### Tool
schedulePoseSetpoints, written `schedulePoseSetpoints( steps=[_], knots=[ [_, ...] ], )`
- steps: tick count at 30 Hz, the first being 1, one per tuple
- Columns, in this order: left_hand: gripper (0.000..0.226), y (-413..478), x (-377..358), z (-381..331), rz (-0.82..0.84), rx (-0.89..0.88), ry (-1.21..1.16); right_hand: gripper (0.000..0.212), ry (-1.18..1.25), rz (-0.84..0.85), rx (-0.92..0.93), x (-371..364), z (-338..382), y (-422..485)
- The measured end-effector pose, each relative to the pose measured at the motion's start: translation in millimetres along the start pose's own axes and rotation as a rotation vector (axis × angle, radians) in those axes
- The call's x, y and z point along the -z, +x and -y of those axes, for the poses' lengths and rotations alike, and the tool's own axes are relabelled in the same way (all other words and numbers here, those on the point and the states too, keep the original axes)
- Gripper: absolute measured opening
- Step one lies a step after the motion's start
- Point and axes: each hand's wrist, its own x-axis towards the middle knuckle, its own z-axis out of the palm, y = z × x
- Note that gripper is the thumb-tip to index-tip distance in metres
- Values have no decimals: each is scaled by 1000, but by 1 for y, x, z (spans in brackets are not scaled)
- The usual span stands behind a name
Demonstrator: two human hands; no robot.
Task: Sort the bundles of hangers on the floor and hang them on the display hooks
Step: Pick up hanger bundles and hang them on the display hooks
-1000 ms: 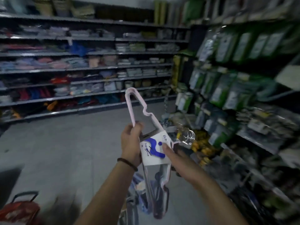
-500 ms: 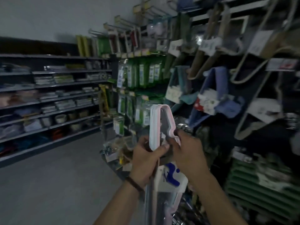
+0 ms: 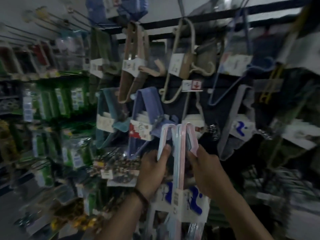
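I hold up a bundle of pastel pink and blue hangers (image 3: pixel 178 149), wrapped in a white card sleeve with a blue logo (image 3: pixel 188 207). My left hand (image 3: pixel 152 172) grips the bundle's left edge, thumb on the pale blue hanger. My right hand (image 3: pixel 204 168) grips the right edge at the pink hanger. The bundle's top loops reach up in front of the display wall, where other hanger bundles (image 3: pixel 135 66) hang from hooks on a dark rail (image 3: pixel 216 16). A grey bundle with the same blue-logo card (image 3: pixel 240 129) hangs just right of my hands.
Beige (image 3: pixel 181 64), blue (image 3: pixel 147 115) and wire hanger bundles (image 3: pixel 237 63) crowd the hooks ahead. Green packaged goods (image 3: pixel 60 103) fill shelves on the left. Long bare pegs (image 3: pixel 52 18) stick out at upper left. Small packets (image 3: pixel 117 168) hang below.
My view has swung up and right from the aisle to the hanger display. Both hands have raised the bundle closer to the hooks and now grip its two sides.
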Motion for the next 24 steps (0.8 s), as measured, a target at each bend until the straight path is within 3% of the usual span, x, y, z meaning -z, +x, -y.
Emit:
schedulePoseSetpoints(
  steps=[4,8,10,13,19,22,24],
  knots=[
    [67,42,-29,4,142,-70,-27,16,-69,-174,-81,32,-30,17],
    [29,78,-65,1,385,-186,-13,20,-149,-286,-129,71,-43,25],
    [30,93,-81,3,433,-232,82,26,-227,-371,-99,89,-53,25],
    [37,111,-100,8,409,-336,183,33,-310,-451,-98,114,-73,26],
    [37,133,-132,2,303,-427,110,36,-370,-452,-232,153,-98,56],
    [25,144,-149,-4,202,-446,130,35,-214,-568,-135,163,-106,68],
    [17,151,-159,-8,162,-478,181,35,-241,-549,-51,168,-108,74]
  ],
)
